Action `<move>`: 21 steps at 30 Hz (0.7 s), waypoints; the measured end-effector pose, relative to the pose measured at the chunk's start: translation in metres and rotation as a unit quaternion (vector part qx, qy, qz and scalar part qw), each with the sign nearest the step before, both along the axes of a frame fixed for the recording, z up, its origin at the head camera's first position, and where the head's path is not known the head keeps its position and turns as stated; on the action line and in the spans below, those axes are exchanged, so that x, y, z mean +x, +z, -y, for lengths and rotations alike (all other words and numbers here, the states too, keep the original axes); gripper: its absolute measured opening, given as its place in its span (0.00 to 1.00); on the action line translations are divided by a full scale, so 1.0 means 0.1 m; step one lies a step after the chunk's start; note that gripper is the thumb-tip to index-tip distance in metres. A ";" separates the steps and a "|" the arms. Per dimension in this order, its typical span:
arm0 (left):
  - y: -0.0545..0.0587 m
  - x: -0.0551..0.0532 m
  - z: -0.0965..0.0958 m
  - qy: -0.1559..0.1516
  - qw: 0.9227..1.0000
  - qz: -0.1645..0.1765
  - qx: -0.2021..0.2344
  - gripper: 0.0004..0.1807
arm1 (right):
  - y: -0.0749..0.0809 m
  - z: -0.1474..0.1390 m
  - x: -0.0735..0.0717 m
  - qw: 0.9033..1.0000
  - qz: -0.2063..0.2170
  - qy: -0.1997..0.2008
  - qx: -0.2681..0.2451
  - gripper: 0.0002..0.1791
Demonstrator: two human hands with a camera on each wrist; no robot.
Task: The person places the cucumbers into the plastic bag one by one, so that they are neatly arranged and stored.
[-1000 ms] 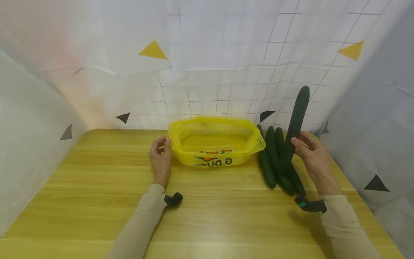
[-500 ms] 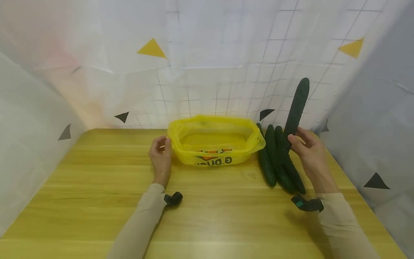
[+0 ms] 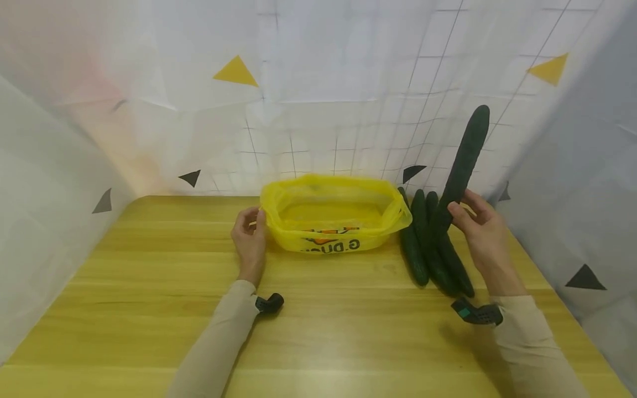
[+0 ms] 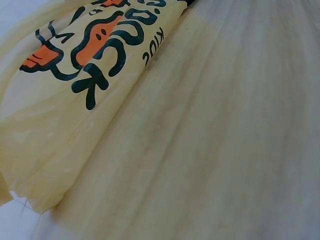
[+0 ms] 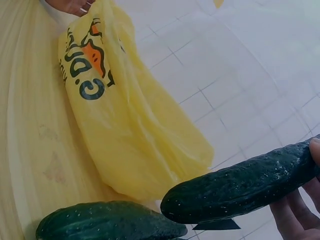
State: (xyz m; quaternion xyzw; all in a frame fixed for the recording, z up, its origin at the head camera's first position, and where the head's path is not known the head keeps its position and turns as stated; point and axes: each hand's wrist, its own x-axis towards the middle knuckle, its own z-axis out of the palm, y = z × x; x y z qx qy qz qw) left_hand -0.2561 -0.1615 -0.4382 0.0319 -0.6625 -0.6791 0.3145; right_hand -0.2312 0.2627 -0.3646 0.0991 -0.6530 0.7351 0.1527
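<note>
A yellow plastic bag (image 3: 338,243) with dark lettering and an orange print stands on the table, its mouth spread wide. At its left end my left hand (image 3: 249,243) pinches the rim between thumb and curled fingers. My right hand (image 3: 487,237) grips a long dark green cucumber (image 3: 468,152) near its lower part, tilted with its upper end up and to the right. In the right wrist view this cucumber (image 5: 235,185) hangs beside the bag (image 5: 140,150), above another cucumber (image 5: 110,222). Three cucumbers (image 3: 413,254) lie side by side right of the bag, partly behind the held one.
The wooden table (image 3: 338,331) meets white sheeting (image 3: 318,138) with thin grid lines at the back. More sheeting (image 3: 587,232) rises close along the right side. A small dark device (image 3: 478,312) is worn on the right wrist, another (image 3: 270,303) on the left.
My right hand has lifted the cucumber somewhat higher, its top moving up against the back sheeting. My left hand stays at the bag's left end, and the other cucumbers lie as before.
</note>
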 end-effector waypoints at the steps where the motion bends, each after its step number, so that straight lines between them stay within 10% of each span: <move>1: 0.03 0.03 -0.01 -0.001 1.000 0.001 -0.001 0.13 | 0.01 0.01 -0.01 1.000 -0.003 0.002 -0.005 0.27; 21: 0.13 0.09 -0.03 -0.012 1.000 -0.002 0.009 0.13 | 0.22 0.28 -0.13 0.993 -0.072 0.031 -0.090 0.25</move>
